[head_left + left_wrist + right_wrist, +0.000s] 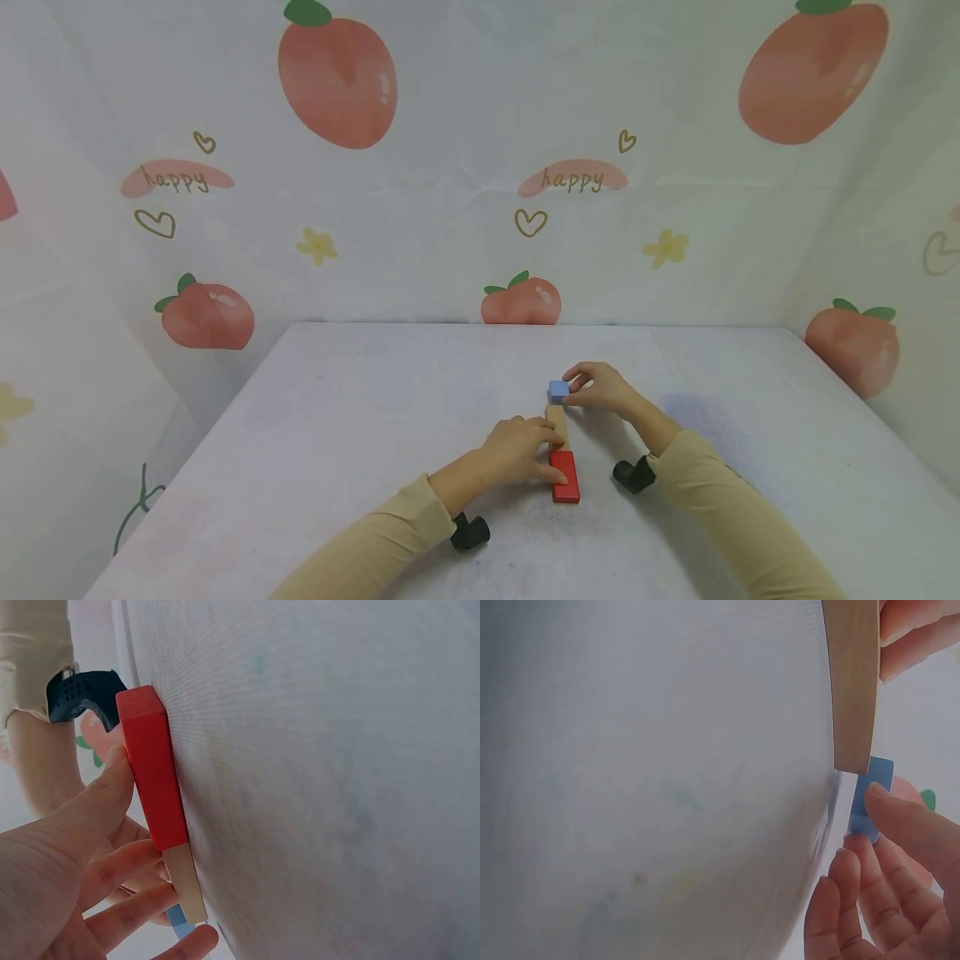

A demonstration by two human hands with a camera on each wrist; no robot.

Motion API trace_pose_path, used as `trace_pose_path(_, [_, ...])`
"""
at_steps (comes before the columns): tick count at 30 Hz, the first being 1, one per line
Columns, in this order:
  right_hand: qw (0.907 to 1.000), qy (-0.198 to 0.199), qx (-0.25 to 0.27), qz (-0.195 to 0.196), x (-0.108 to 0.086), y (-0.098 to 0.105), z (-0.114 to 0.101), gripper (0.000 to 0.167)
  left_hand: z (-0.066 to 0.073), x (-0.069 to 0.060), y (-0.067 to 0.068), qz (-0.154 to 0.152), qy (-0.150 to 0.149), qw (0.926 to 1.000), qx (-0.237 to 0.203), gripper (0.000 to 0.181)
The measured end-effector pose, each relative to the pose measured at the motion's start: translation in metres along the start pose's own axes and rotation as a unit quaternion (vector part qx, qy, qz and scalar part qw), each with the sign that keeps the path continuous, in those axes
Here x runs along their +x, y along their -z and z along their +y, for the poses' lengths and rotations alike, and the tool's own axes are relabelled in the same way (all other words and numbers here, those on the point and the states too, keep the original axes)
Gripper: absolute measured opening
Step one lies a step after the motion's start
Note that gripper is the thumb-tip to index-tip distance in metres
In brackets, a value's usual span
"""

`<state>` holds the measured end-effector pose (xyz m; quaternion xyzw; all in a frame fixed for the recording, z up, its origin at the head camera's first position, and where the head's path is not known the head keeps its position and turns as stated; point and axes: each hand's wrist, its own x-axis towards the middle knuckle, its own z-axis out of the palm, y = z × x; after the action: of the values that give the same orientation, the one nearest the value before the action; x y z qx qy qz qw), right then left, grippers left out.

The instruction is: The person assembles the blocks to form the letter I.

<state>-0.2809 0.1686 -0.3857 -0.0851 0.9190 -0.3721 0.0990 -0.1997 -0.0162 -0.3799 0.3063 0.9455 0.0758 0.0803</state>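
A red block, a natural wood block and a small blue block form a line running away from me on the table. My left hand lies over the near part of that line. Its thumb touches the red block, while its spread fingers rest against the wood block. At the far end, my right hand pinches the blue block between thumb and fingertips, close to the end of the wood block.
The white table reaches back to a fruit-printed curtain. Black wrist mounts stick out inward from both sleeves, near the table surface. A green cord hangs at the left.
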Motion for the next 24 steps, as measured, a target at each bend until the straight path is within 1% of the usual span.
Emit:
trace_pose_path(7, [1.0, -0.002, 0.004, -0.004, 0.0025, -0.002, -0.0011, 0.035, -0.0002, 0.0002, -0.0004, 0.002, -0.001, 1.0, 0.0, 0.051])
trace_pose_path(15, [0.9999, 0.008, 0.004, -0.009, 0.0037, -0.0026, -0.0016, 0.034, -0.0003, -0.0007, -0.0002, 0.002, -0.001, 1.0, -0.004, 0.051])
trace_pose_path(24, [0.9996, 0.025, 0.01, -0.011, 0.004, -0.0029, -0.0025, 0.034, -0.0002, -0.0003, -0.0005, 0.01, -0.003, 0.9999, 0.004, 0.05])
